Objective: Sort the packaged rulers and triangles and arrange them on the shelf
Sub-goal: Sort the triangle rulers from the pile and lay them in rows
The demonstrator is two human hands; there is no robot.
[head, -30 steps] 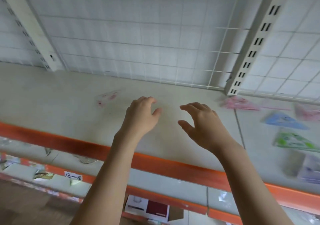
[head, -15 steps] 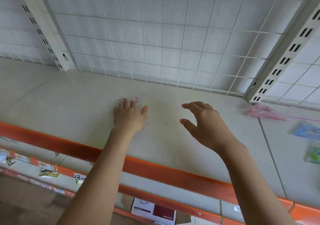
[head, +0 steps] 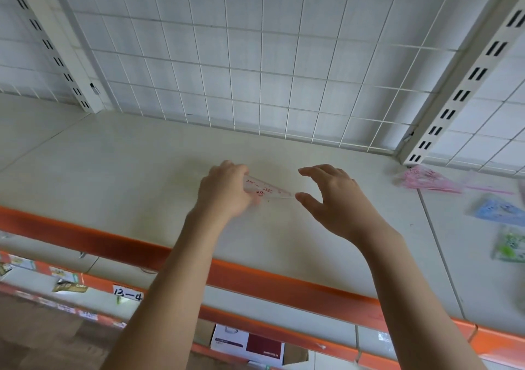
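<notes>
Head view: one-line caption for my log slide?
Left hand lifts a clear packaged triangle off the shelf; the open right hand reaches for its tip.

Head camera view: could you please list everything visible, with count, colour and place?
Clear triangle pack: one, transparent with red print, mid-shelf, gripped by the left hand.
Pink pack: one, pink, right, near the upright.
Blue pack: one, blue, right edge.
Green pack: one, green, right edge, nearer than the blue.
Shelf: one, cream with an orange front edge.
Wire grid: one, white, behind the shelf.
Box: one, white and maroon, below the shelf.
Left hand: holds the clear pack.
Right hand: open, thumb at the pack's tip.
</notes>
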